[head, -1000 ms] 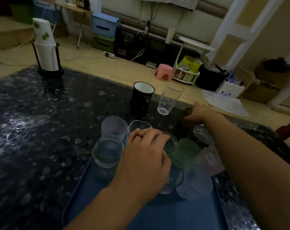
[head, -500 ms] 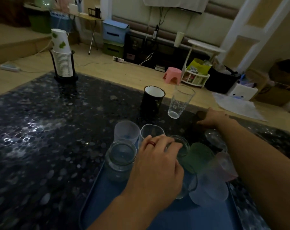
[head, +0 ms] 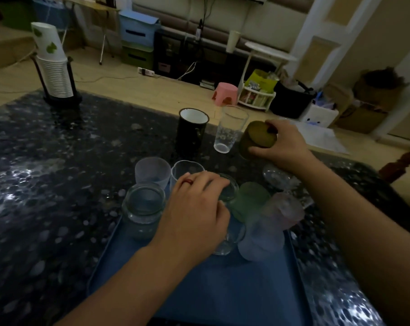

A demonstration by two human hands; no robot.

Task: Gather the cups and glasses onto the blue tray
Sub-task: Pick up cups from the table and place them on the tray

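Observation:
The blue tray (head: 222,292) lies on the dark table in front of me. At its far end stand a glass jar (head: 143,212), a frosted cup (head: 153,172), a green cup (head: 249,201), a pink cup (head: 282,211) and a pale blue cup (head: 260,241). My left hand (head: 194,208) rests over a clear glass (head: 227,241) among them. My right hand (head: 281,144) grips a brown cup (head: 255,140), tilted and lifted off the table beyond the tray. A black mug (head: 192,130) and a tall clear glass (head: 229,131) stand behind the tray.
A rack of stacked paper cups (head: 54,71) stands at the table's far left corner. A small clear glass (head: 275,177) sits right of the tray under my right forearm. Beyond the table's far edge are the floor, a pink stool (head: 225,92) and storage boxes.
My right hand has closed on the brown cup and lifted it, tipping it toward me. My left hand has stayed on the glass at the tray.

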